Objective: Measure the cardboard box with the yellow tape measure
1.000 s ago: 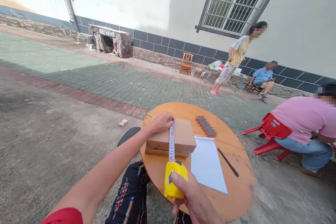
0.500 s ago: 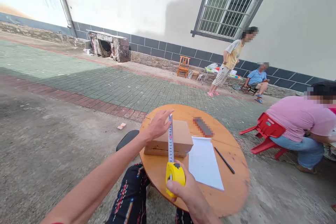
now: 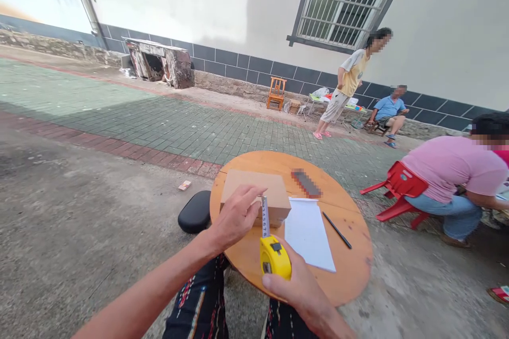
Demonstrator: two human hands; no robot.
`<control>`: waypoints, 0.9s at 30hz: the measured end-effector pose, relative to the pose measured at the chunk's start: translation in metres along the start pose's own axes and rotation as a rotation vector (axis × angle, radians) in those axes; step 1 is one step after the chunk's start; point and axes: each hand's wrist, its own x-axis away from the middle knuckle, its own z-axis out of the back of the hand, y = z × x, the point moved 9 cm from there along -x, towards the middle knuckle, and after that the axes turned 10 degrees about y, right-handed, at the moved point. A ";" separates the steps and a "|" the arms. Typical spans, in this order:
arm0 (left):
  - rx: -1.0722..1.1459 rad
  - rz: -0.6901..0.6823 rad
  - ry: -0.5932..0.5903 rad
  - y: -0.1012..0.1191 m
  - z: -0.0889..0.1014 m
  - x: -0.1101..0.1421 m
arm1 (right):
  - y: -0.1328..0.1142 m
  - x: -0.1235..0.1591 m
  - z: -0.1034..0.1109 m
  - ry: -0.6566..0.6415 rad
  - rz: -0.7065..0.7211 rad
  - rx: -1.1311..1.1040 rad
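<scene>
A brown cardboard box (image 3: 254, 186) lies on a round wooden table (image 3: 353, 275). My right hand (image 3: 296, 288) grips a yellow tape measure (image 3: 274, 258) at the table's near edge. A short stretch of white tape sticks up from it. My left hand (image 3: 234, 217) pinches the tip of that tape just in front of the box's near side. To the right of the box lie a white sheet of paper (image 3: 308, 233) and a black pen (image 3: 336, 222).
A black stool seat (image 3: 195, 212) stands left of the table. A person in pink sits on a red plastic chair (image 3: 400, 190) at right. Two more people and an orange wooden chair (image 3: 276, 94) are by the far wall. A dark flat object (image 3: 306, 183) lies behind the paper.
The tape has shortened from spanning the box top to a short stub. My left hand has come back from the box's far edge to its near side, following the tape's tip.
</scene>
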 end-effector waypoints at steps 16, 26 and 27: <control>-0.040 0.339 0.411 -0.059 0.041 0.107 | -0.063 -0.090 0.026 0.116 0.430 0.625; -0.170 0.080 0.349 -0.040 -0.013 0.131 | -0.079 -0.141 -0.006 0.127 0.672 0.808; -0.165 0.052 0.336 -0.038 -0.020 0.130 | -0.078 -0.136 0.005 0.166 0.686 0.769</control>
